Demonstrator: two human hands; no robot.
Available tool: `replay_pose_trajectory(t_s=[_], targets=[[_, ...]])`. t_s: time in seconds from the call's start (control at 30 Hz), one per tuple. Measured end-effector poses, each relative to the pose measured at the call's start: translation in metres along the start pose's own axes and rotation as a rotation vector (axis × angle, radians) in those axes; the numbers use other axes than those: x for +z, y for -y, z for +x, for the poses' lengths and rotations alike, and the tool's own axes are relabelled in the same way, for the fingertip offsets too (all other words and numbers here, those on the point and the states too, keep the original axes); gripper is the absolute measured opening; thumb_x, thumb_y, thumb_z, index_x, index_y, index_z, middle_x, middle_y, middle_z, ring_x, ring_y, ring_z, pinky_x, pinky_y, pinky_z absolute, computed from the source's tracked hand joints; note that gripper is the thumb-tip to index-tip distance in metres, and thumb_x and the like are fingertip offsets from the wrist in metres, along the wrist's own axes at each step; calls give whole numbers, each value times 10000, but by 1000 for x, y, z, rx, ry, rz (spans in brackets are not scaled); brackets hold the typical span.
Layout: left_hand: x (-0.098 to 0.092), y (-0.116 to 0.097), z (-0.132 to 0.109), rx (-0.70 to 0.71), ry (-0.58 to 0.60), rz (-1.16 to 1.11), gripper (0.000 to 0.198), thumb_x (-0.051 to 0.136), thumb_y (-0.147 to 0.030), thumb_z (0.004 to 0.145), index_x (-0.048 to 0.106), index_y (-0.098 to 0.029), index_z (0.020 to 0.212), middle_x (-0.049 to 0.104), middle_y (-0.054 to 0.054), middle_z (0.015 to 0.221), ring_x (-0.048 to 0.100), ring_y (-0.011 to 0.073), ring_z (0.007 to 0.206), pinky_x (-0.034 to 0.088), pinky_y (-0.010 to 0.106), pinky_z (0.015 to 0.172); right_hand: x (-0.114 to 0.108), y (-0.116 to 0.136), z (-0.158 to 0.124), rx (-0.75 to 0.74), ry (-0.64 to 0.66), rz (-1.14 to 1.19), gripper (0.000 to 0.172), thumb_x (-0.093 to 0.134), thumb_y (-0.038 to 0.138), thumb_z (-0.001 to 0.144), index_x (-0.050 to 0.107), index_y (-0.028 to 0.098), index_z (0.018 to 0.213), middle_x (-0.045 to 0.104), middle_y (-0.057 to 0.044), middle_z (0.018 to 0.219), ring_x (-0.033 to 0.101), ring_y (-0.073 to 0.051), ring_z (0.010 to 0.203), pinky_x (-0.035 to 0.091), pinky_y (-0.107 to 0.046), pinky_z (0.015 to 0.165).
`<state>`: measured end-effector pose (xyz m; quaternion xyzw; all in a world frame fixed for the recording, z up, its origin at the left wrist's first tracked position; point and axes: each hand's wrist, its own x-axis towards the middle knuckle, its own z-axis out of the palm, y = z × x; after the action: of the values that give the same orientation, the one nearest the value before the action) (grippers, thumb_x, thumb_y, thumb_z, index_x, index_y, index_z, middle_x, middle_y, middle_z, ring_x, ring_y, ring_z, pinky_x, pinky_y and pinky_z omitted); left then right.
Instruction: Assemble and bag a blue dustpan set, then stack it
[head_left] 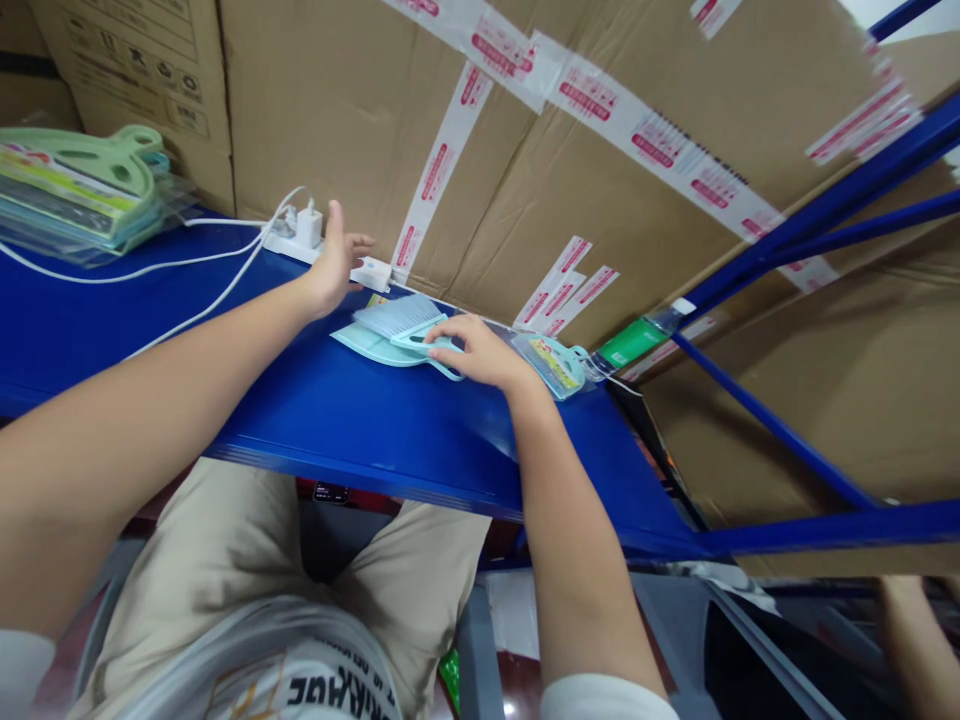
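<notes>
My right hand (480,350) has its thumb and fingers closed round the handle of a pale blue hand brush (409,320). The brush, with clear bristles pointing left, lies over a pale blue dustpan (367,346) on the blue shelf. My left hand (335,264) is raised above the shelf with its fingers apart and holds nothing. Behind it is a white power strip (373,274) with a charger (308,225) plugged in. To the right of my right hand lies a bagged brush-and-dustpan set (553,362).
Several bagged green and blue dustpans (90,190) lie at the far left. White cables (217,303) cross the blue shelf (360,430). A green-labelled bottle (637,340) lies at the right, near blue rack bars (780,425). Taped cardboard boxes (322,110) stand behind. Another person's arm (919,640) shows lower right.
</notes>
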<state>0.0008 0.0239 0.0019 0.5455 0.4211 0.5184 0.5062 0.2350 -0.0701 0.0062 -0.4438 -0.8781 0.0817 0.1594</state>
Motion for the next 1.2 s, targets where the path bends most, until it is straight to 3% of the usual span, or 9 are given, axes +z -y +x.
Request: replay_pose_trajectory(t_s=[0.17, 0.33, 0.53, 0.63, 0.73, 0.83, 1.03, 1.2], targets=[[1, 13, 2, 24, 85, 149, 650, 250, -663, 975, 688, -213, 1143, 661, 144, 1326, 516, 337, 1372, 475, 483, 1026, 8, 2, 5, 7, 47, -29, 305, 516, 312, 1014, 747, 214, 841, 743, -34, 853, 618, -189, 875, 416, -342, 908], [4, 17, -7, 77, 187, 363, 558, 385, -623, 937, 705, -180, 1047, 695, 150, 1282, 600, 321, 1245, 524, 433, 961, 6, 8, 5, 40, 27, -15, 185, 602, 214, 934, 775, 231, 870, 770, -43, 938, 661, -198, 934, 455, -358, 943], [7, 19, -10, 211, 291, 677, 372, 594, -530, 800, 699, -199, 930, 733, 73, 966, 665, 252, 970, 504, 379, 908, 6, 3, 2, 160, -133, 33, 156, 673, 231, 858, 752, 214, 991, 749, -63, 1041, 665, -210, 963, 513, -371, 916], [9, 20, -12, 262, 333, 760, 311, 626, -474, 761, 688, -208, 908, 720, 56, 926, 659, 228, 913, 494, 359, 884, 6, 3, 3, 358, -224, 56, 184, 709, 260, 863, 704, 190, 1033, 730, -65, 1010, 661, -193, 900, 529, -344, 857], [9, 20, -13, 279, 344, 816, 286, 631, -466, 745, 678, -215, 873, 710, 50, 896, 651, 222, 869, 490, 344, 841, 5, 12, 5, 647, -122, 151, 145, 697, 318, 924, 662, 178, 920, 686, -29, 801, 613, -144, 690, 507, -270, 678], [9, 18, -15, 270, 352, 827, 264, 629, -459, 742, 669, -219, 843, 700, 38, 850, 647, 215, 831, 484, 328, 800, 5, 25, 8, 787, -31, 286, 246, 643, 374, 982, 623, 185, 826, 602, 17, 633, 521, -108, 538, 426, -219, 513], [10, 15, -19, 257, 350, 808, 200, 633, -406, 759, 669, -214, 802, 673, 18, 746, 656, 207, 818, 476, 308, 776, 6, 33, 9, 814, 41, 399, 450, 635, 341, 996, 503, 197, 591, 437, 66, 470, 395, -77, 439, 340, -201, 430], [9, 13, -20, 273, 337, 797, 195, 620, -393, 786, 676, -207, 767, 653, 10, 694, 637, 190, 784, 473, 305, 764, 7, 28, 8, 834, 55, 507, 493, 737, 423, 924, 502, 195, 557, 454, 65, 444, 420, -75, 431, 352, -192, 436]])
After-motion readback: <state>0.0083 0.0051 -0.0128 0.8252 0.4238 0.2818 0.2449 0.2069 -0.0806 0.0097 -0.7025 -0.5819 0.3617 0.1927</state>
